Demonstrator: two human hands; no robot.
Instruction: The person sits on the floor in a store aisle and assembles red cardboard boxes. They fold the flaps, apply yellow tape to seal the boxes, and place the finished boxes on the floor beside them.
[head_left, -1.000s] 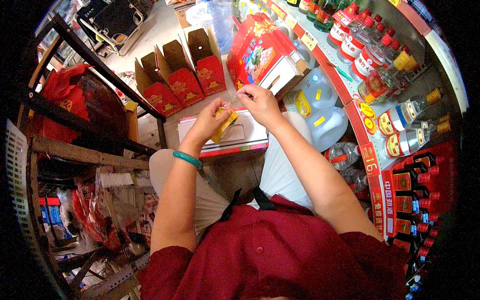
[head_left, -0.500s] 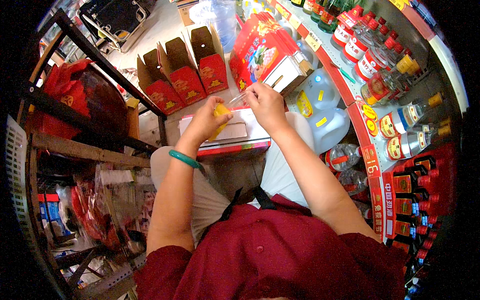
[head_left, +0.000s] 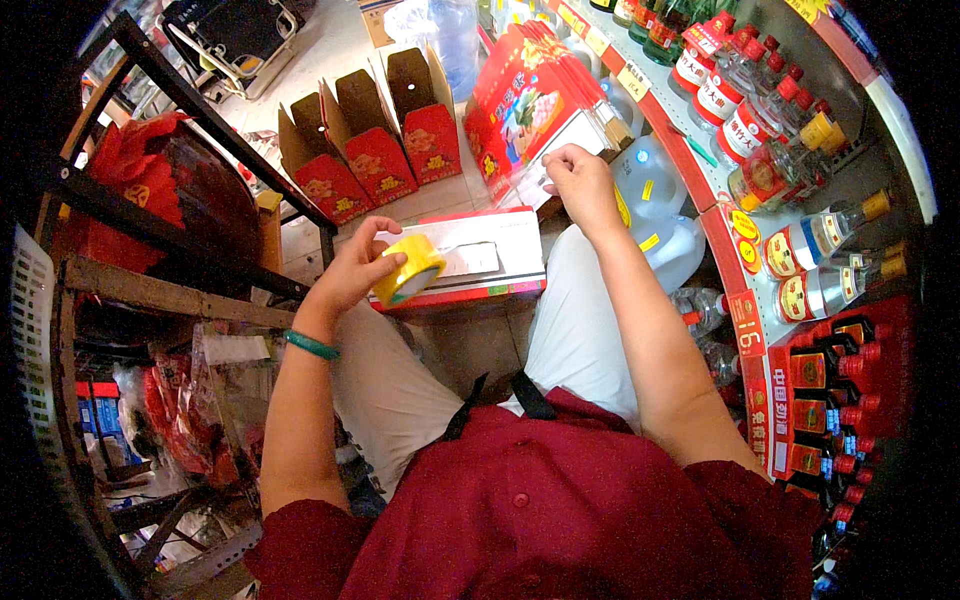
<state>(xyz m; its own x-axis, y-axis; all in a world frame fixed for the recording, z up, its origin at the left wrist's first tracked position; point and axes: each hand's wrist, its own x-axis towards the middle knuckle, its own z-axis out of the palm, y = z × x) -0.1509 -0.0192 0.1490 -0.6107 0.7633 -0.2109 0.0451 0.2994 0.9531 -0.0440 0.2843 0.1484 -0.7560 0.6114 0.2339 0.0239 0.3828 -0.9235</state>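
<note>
My left hand (head_left: 350,268) grips a roll of yellow packing tape (head_left: 410,268), held tilted over the left end of a white and red flat carton (head_left: 515,235). The carton lies in front of my knees, with a handle cut-out flap on its upper face. Off to the right, my right hand (head_left: 583,185) is closed in a pinch beside a stack of folded red cartons (head_left: 525,90). A faint clear strip of tape seems to run from its fingertips; most of the strip is too thin to make out.
Several red gift boxes (head_left: 365,155) stand with open tops beyond the carton. On my right, shelves hold liquor bottles (head_left: 745,125), and large clear jugs (head_left: 650,180) stand below them. A dark metal rack (head_left: 190,240) borders my left side.
My hands have moved apart, the left toward me and leftward with the tape roll, the right outward to the right. More of the carton's top now shows.
</note>
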